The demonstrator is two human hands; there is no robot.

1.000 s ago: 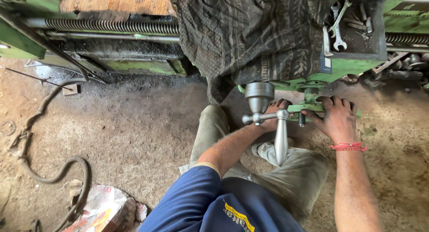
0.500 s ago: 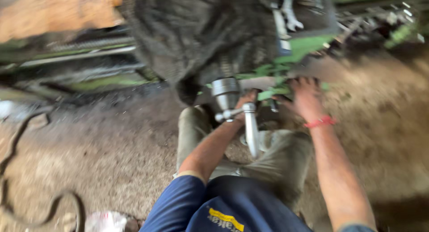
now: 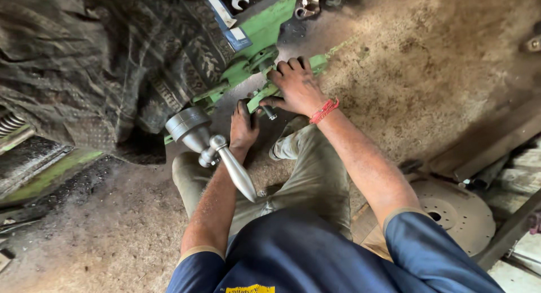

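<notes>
Since half a second ago my view has swung right and steadied, so the blur is gone and the lathe's green bracket (image 3: pixel 256 64) now sits upper centre, with a round metal disc (image 3: pixel 459 211) on the dirt floor newly in sight at right. Both my hands stay at that bracket as before. A dark patterned cloth (image 3: pixel 101 56) hides most of the machine, and the spanners (image 3: pixel 225 0) on top are cut off by the frame's edge. What my left hand (image 3: pixel 243 126) grips I cannot make out; its fingers curl upward under the bracket, closed around something hidden. My right hand (image 3: pixel 297 87) lies palm-down on the green casting, fingers spread, thumb touching a small steel pin (image 3: pixel 269 112). A polished steel lever handle (image 3: pixel 236 169) juts toward me, just beside my left forearm.
</notes>
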